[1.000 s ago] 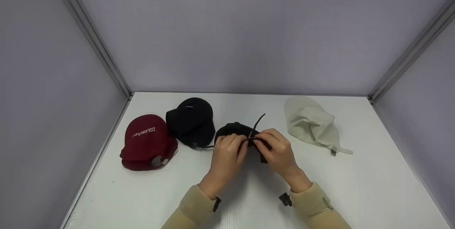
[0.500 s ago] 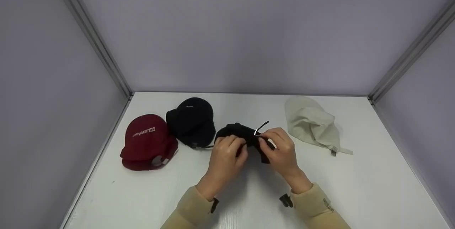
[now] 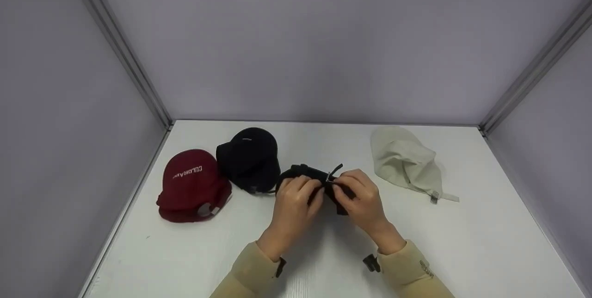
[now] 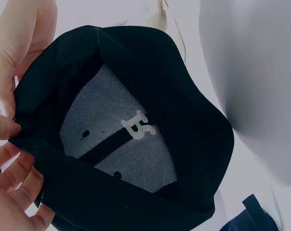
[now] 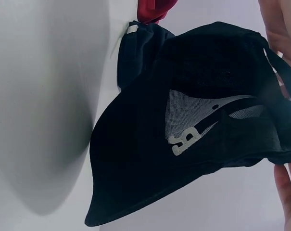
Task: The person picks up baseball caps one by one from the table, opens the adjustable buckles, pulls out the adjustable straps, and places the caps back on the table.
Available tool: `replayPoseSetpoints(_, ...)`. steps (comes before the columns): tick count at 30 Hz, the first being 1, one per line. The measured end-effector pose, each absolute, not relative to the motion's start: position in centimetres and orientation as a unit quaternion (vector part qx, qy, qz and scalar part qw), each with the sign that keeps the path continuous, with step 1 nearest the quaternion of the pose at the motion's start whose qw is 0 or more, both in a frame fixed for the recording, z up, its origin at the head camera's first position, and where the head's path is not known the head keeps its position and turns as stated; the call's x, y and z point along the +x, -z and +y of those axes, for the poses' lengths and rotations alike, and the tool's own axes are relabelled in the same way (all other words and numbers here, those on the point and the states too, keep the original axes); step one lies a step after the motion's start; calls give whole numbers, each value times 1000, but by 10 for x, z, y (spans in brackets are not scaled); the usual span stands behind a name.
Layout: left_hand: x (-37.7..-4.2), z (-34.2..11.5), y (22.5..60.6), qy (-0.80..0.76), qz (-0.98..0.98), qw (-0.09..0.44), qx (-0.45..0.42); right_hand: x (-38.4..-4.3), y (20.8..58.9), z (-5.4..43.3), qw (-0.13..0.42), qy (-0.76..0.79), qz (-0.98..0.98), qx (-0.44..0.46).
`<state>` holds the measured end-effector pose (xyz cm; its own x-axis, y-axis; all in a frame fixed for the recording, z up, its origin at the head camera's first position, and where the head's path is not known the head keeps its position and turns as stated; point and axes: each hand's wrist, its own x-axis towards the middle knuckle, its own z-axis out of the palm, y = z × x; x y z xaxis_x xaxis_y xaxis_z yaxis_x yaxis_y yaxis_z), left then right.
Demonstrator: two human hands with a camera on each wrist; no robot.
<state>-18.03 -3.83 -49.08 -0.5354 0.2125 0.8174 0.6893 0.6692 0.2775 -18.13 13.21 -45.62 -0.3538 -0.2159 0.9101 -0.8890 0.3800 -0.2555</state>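
Both hands hold a black baseball cap (image 3: 312,173) near the middle of the white table. My left hand (image 3: 295,203) pinches the rear edge of the cap by its adjusting strap. Close beside it, my right hand (image 3: 363,201) pinches the strap near a small metal buckle (image 3: 329,177), and the loose strap end (image 3: 337,168) sticks up past the fingers. The left wrist view looks into the cap's opening, where mesh lining and a pale stitched letter (image 4: 138,125) show. In the right wrist view the brim (image 5: 116,168) points away from the hands.
A dark red cap (image 3: 189,182) with white lettering lies at the left. Between it and the hands sits another black cap (image 3: 252,159). A cream cap (image 3: 404,159) with its strap sticking out lies at the right. Grey panels (image 3: 296,48) wall the table (image 3: 485,224) at back and sides.
The strap end above the buckle stands out shorter than a second ago. My right hand has shifted slightly right and back left, and the held cap has tilted a little. The other caps stay put.
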Motion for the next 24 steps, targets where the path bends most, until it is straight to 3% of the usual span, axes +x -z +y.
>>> replayPoseSetpoints(24, -175, -49, 502, 334, -815, 362, -304, -189, 459, 149, 412, -444, -721, 337)
